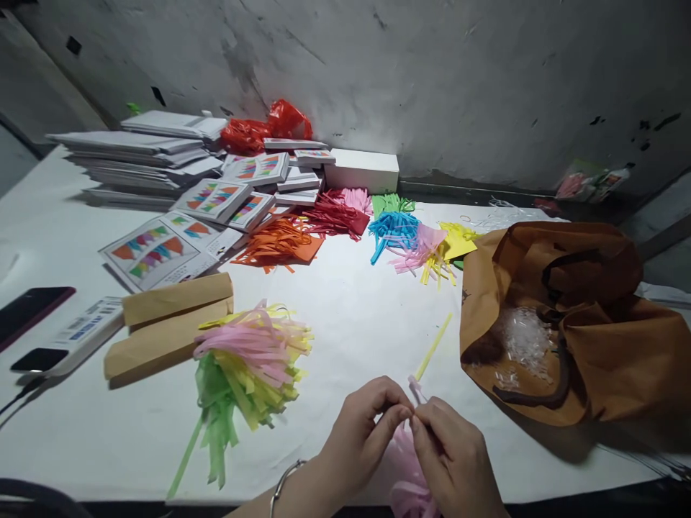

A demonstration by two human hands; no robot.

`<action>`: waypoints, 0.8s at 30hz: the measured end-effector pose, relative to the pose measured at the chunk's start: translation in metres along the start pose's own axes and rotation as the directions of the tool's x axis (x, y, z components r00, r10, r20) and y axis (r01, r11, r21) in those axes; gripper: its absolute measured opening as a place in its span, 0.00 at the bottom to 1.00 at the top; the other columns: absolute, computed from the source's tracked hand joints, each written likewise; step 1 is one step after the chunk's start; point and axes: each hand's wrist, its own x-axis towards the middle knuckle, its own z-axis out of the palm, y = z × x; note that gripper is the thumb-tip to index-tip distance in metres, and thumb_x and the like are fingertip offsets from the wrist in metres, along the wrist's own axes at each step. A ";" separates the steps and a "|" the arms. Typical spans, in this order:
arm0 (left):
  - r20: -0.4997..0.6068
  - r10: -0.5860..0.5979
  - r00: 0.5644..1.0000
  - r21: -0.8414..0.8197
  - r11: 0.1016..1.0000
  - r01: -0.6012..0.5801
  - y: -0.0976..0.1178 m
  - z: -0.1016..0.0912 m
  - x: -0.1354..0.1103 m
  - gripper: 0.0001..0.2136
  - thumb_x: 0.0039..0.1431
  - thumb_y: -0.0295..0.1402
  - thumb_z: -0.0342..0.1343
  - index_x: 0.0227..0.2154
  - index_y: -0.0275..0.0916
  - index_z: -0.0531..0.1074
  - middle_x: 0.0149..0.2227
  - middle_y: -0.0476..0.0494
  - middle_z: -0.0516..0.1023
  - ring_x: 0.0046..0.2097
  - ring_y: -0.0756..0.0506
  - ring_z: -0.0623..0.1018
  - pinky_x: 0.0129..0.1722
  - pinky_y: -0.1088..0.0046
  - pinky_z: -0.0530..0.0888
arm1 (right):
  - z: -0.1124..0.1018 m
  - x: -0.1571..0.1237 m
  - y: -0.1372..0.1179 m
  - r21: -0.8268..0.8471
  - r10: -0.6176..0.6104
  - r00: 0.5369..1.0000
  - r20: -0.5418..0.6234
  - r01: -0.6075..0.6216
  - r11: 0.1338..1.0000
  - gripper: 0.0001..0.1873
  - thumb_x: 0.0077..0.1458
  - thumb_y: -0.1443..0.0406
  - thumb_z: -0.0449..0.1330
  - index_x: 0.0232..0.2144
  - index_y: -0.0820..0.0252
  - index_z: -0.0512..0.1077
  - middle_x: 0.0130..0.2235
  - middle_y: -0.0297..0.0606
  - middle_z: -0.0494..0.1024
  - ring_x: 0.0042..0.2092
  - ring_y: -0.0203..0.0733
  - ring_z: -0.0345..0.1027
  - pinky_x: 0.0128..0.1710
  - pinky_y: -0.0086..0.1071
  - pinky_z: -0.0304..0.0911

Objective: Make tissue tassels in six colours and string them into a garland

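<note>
My left hand [363, 430] and my right hand [452, 455] meet at the near edge of the white table [350, 309], fingers pinched together on the twisted top of a pink paper tassel [406, 467]. Its fringe hangs down between my wrists. A thin yellow paper strip [432, 347] lies just beyond my fingertips. To the left rests a finished pile of pink, yellow and green tassels [248, 367].
A brown cloth bag [572, 316] holding small clear pieces lies at the right. Piles of orange, red, blue, pink and yellow fringed paper [350, 230] sit mid-table. Printed cards and boxes [205, 208] fill the back left. Two brown paper packets [167, 324] and phones [32, 309] lie left.
</note>
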 end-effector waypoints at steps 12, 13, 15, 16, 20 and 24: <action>0.034 -0.034 0.999 0.015 0.999 0.034 -0.004 -0.004 -0.002 0.08 0.65 0.33 0.54 0.33 0.38 0.77 0.31 0.44 0.78 0.33 0.48 0.73 0.35 0.74 0.69 | 0.004 -0.008 0.008 0.070 0.068 0.998 0.013 -0.069 0.995 0.11 0.67 0.67 0.52 0.32 0.57 0.71 0.27 0.32 0.72 0.29 0.34 0.68 0.28 0.26 0.61; 0.041 -0.060 0.997 -0.004 0.998 0.060 -0.004 -0.004 -0.002 0.07 0.65 0.34 0.56 0.34 0.38 0.77 0.32 0.44 0.78 0.33 0.48 0.74 0.34 0.74 0.69 | 0.004 -0.008 0.008 0.074 0.079 0.997 0.016 -0.080 0.994 0.11 0.66 0.67 0.52 0.32 0.57 0.72 0.28 0.32 0.72 0.29 0.35 0.68 0.29 0.26 0.61; 0.052 -0.148 0.988 -0.078 0.985 0.152 -0.005 -0.004 -0.002 0.07 0.62 0.35 0.58 0.36 0.37 0.78 0.30 0.44 0.78 0.31 0.48 0.74 0.32 0.74 0.70 | 0.004 -0.010 0.009 0.103 0.111 0.993 0.044 -0.115 0.988 0.11 0.67 0.67 0.52 0.32 0.57 0.72 0.28 0.32 0.73 0.30 0.34 0.69 0.29 0.26 0.61; 0.061 -0.195 0.979 -0.123 0.972 0.201 -0.004 -0.005 -0.002 0.07 0.62 0.36 0.59 0.35 0.37 0.77 0.29 0.45 0.77 0.30 0.49 0.73 0.31 0.75 0.70 | 0.005 -0.011 0.010 0.114 0.124 0.991 0.052 -0.129 0.985 0.12 0.67 0.67 0.52 0.32 0.57 0.72 0.29 0.32 0.73 0.30 0.34 0.69 0.29 0.25 0.61; 0.095 -0.254 0.963 -0.117 0.957 0.264 0.006 -0.013 0.003 0.09 0.61 0.36 0.58 0.29 0.36 0.76 0.26 0.47 0.76 0.27 0.50 0.72 0.29 0.76 0.70 | 0.008 -0.014 0.011 0.119 0.156 0.987 0.037 -0.159 0.980 0.12 0.67 0.66 0.52 0.32 0.57 0.72 0.28 0.32 0.73 0.29 0.34 0.68 0.29 0.26 0.60; 0.112 -0.215 0.970 0.083 0.975 0.207 0.013 -0.020 0.008 0.06 0.58 0.29 0.57 0.29 0.36 0.79 0.26 0.47 0.79 0.29 0.50 0.75 0.30 0.77 0.70 | 0.012 -0.016 0.013 0.105 0.129 0.991 0.025 -0.131 0.986 0.11 0.67 0.67 0.52 0.33 0.57 0.71 0.28 0.32 0.72 0.29 0.34 0.68 0.30 0.25 0.60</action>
